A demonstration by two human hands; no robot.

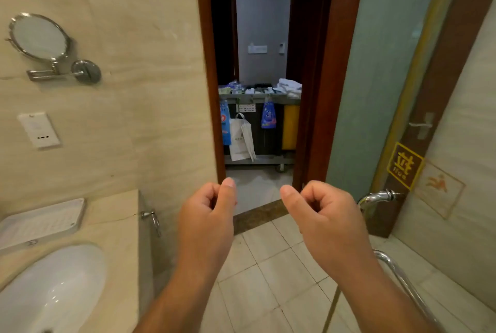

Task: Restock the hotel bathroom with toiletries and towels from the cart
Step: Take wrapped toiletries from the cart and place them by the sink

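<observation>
The housekeeping cart [257,97] stands outside the bathroom doorway, straight ahead. White folded towels [290,87] lie on its top at the right, and small packaged toiletries [234,87] at the left. A white paper bag [241,139] and blue pouches hang on its front. My left hand [208,214] and my right hand [324,212] are raised side by side in front of me, inside the bathroom. Both are loosely curled into fists with thumbs up and hold nothing. The cart is well beyond them.
A marble counter [118,214] with a white sink [53,287] and a white tray [40,222] is at the lower left. The dark wooden door frame [212,91] bounds the opening; a frosted glass door [381,77] stands open at the right. A chrome rail [402,279] runs low on the right.
</observation>
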